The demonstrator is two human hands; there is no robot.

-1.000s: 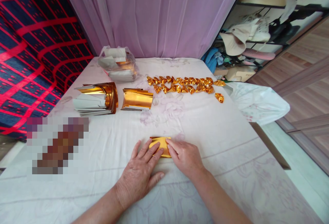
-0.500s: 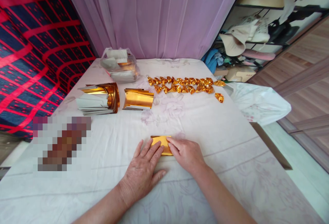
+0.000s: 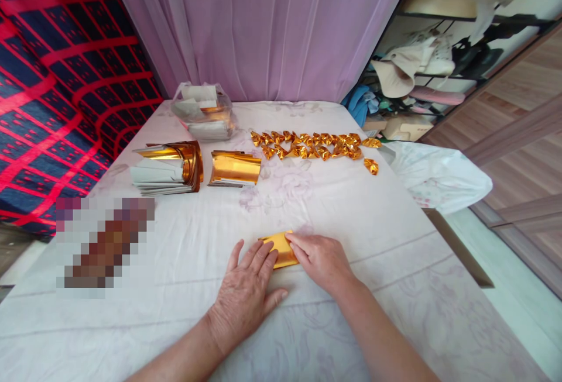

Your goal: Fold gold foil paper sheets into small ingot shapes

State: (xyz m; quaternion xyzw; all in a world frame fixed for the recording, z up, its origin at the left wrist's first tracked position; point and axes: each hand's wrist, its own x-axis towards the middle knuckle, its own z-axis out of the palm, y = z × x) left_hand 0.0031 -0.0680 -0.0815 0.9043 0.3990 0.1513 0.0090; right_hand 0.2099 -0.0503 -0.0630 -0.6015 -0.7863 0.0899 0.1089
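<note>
A small folded sheet of gold foil paper (image 3: 284, 249) lies on the cloth-covered table in front of me. My left hand (image 3: 248, 285) rests flat with its fingers spread, the fingertips pressing on the paper's left part. Curled at the paper's right edge, my right hand (image 3: 322, 259) has its thumb and forefinger on that edge, the other fingers tucked in. Beyond them stands a short stack of gold foil sheets (image 3: 236, 168). Folded gold foil pieces (image 3: 325, 152) sit in two rows at the far right, with one piece (image 3: 371, 166) apart from them.
A larger stack of foil sheets (image 3: 169, 168) stands at the left, and a clear plastic bag (image 3: 204, 113) of sheets behind it. A blurred-out patch (image 3: 108, 247) covers the left edge. White plastic bag (image 3: 443, 177) lies beyond the right edge, near crowded shelves (image 3: 417, 72).
The gold foil paper has turned slightly and shifted a little right under my hands. My right hand has slid slightly right along with it. The view has shifted slightly.
</note>
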